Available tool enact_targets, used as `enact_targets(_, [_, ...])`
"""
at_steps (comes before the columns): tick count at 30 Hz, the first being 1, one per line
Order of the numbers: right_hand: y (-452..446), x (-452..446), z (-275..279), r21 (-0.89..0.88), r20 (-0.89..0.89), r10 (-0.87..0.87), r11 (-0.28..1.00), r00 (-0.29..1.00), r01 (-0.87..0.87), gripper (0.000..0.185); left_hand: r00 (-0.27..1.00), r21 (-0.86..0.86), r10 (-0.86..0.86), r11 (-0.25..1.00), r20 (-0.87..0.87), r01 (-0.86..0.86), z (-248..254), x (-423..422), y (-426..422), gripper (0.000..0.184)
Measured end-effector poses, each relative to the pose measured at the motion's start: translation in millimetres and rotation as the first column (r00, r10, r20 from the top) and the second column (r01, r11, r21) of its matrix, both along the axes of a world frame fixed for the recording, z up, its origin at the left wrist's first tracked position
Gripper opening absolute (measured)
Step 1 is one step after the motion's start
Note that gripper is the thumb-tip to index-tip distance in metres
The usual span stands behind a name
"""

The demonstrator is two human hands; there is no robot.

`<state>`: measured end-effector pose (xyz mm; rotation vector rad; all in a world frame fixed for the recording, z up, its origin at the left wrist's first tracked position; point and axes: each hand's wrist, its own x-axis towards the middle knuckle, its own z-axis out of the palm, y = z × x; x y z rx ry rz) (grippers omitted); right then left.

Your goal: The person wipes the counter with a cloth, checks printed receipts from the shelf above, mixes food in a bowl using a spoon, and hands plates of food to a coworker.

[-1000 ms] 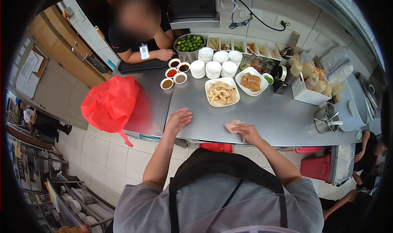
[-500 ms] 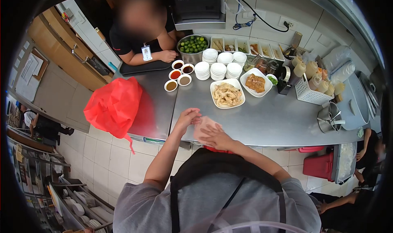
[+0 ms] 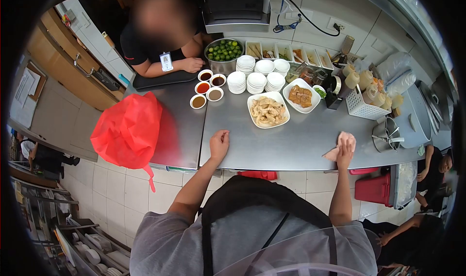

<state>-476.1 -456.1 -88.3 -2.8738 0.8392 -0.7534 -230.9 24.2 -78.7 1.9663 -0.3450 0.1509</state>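
My right hand [image 3: 345,151] presses a pale pink cloth [image 3: 334,153] against the steel counter [image 3: 272,150] at the right, near the front edge. My left hand [image 3: 220,144] rests near the counter's front edge left of centre, its fingers curled in; whether anything is inside them is hidden. Behind and between my hands stands a square white bowl of pale food pieces [image 3: 268,112]. Beside it is another white bowl with browned slices [image 3: 300,97]. Small cups of sauce, such as the red one [image 3: 202,87], stand behind my left hand.
A red bag [image 3: 127,130] lies at the left. White bowl stacks [image 3: 256,82], a pot of green limes [image 3: 224,50] and a white bottle basket [image 3: 363,108] line the back. A metal pot [image 3: 386,134] stands far right. A person [image 3: 162,48] leans on the counter's far left.
My right hand has swept the cloth from near my left hand far to the right. My left hand has drawn its fingers in and stayed near the same place.
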Motion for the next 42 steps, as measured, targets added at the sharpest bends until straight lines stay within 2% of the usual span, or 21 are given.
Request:
enact_targets(1, [2, -3, 1, -0.064, -0.056, -0.157, 0.986, 0.986, 0.154, 0.035, 0.997, 0.028, 0.005, 1.000, 0.074, -0.007, 0, 0, -1, 0.012])
enact_targets(2, [5, -2, 0, -0.085, -0.066, -0.216, 0.974, 0.974, 0.211, 0.035, 0.999, 0.038, 0.013, 0.999, 0.048, -0.014, 0, -2, -2, 0.012])
enact_targets(4, [20, 8, 9, -0.126, -0.084, -0.339, 0.936, 0.937, 0.327, 0.035, 0.993, 0.068, -0.005, 0.998, 0.121, -0.003, 8, -5, -2, 0.011])
enact_targets(5, [20, 12, 9, -0.105, -0.042, -0.308, 0.947, 0.950, 0.302, 0.035, 0.987, 0.084, -0.020, 0.996, 0.157, 0.007, 11, -4, -2, 0.011])
enact_targets(6, [20, 12, 9, -0.085, -0.006, -0.286, 0.955, 0.958, 0.284, 0.035, 0.996, 0.085, -0.025, 0.996, 0.089, 0.018, 13, -5, -2, 0.011])
enact_targets(8, [12, 4, 1, -0.094, 0.066, -0.241, 0.965, 0.968, 0.246, 0.036, 0.997, 0.080, -0.034, 0.996, 0.076, 0.028, 9, -6, 0, 0.010])
enact_targets(11, [8, 0, -12, -0.084, 0.095, -0.276, 0.955, 0.957, 0.283, 0.037, 0.993, 0.091, -0.056, 0.995, 0.101, 0.047, 10, -9, -1, 0.011])
enact_targets(13, [18, 3, 3, -0.122, 0.126, -0.298, 0.942, 0.946, 0.313, 0.036, 0.987, 0.074, -0.072, 0.995, 0.145, 0.062, 7, -5, -4, 0.011])
enact_targets(14, [22, 2, 11, -0.066, 0.111, -0.311, 0.945, 0.944, 0.319, 0.035, 0.989, 0.081, -0.085, 0.994, 0.119, 0.076, 6, -6, -3, 0.011])
enact_targets(16, [22, 2, 6, -0.072, 0.128, -0.330, 0.937, 0.935, 0.341, 0.034, 0.993, 0.091, -0.089, 0.992, 0.071, 0.082, 6, -4, -1, 0.011])
enact_targets(19, [27, 3, 6, -0.013, 0.082, -0.377, 0.925, 0.922, 0.379, 0.034, 0.997, 0.087, -0.080, 0.993, 0.013, 0.079, 10, -5, -2, 0.011])
enact_targets(20, [26, 2, 4, -0.005, 0.079, -0.372, 0.927, 0.925, 0.374, 0.035, 0.993, 0.097, -0.091, 0.992, 0.081, 0.083, 11, -5, -3, 0.011])
enact_targets(23, [26, 4, 10, 0.018, 0.050, -0.415, 0.910, 0.908, 0.415, 0.034, 0.996, 0.130, -0.067, 0.990, 0.053, 0.060, 5, -4, -5, 0.011])
enact_targets(27, [9, 9, 6, -0.041, -0.111, -0.428, 0.904, 0.897, 0.426, 0.045, 0.997, 0.191, -0.040, 0.981, 0.069, 0.026, 4, -4, -4, 0.011])
enact_targets(31, [-30, 17, 8, 0.075, -0.313, -0.357, 0.914, 0.880, 0.398, 0.052, 0.993, 0.186, -0.015, 0.982, 0.113, -0.006, 7, -5, -7, 0.011])
enact_targets(34, [-69, 26, 9, 0.099, -0.395, -0.320, 0.917, 0.861, 0.387, 0.055, 0.995, 0.153, 0.035, 0.987, 0.095, -0.049, 4, -1, -10, 0.011])
enact_targets(39, [-127, 19, 7, 0.129, -0.421, -0.267, 0.928, 0.867, 0.349, 0.060, 0.970, 0.073, 0.244, 0.967, 0.018, -0.245, 1, -4, -17, 0.013])
enact_targets(42, [-157, 26, -2, 0.028, -0.400, -0.338, 0.925, 0.852, 0.380, 0.059, 0.921, 0.061, 0.387, 0.919, 0.036, -0.389, 0, -9, -28, 0.013])
